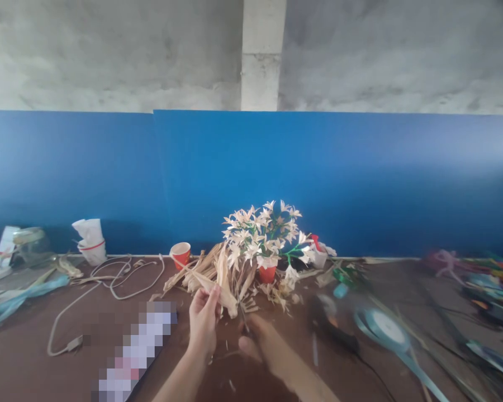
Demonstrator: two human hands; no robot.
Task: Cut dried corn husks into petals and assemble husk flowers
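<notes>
My left hand (pixel 204 321) is closed, pinching a pale dried husk strip (pixel 213 287) between thumb and fingers. Beside it on the right, my right hand (pixel 257 338) is blurred and wrapped around a dark thin-bladed tool that looks like scissors (pixel 245 324); the blade points up toward the husk. Whether it touches the husk I cannot tell. Behind both hands lies a heap of dried husks (pixel 212 259). White husk-like flowers on green stems (pixel 272 231) stand in a red cup (pixel 267 273) just beyond, with loose petals around its foot.
An orange-red cup (pixel 181 257) stands behind the heap. To the left are a white cable (pixel 121 279) and a pixelated flat object (pixel 136 354). On the right lie a black glue-gun-like tool (pixel 335 326) with a cord and a pale blue ribbon roll (pixel 385 329). A blue partition (pixel 251 162) closes the back.
</notes>
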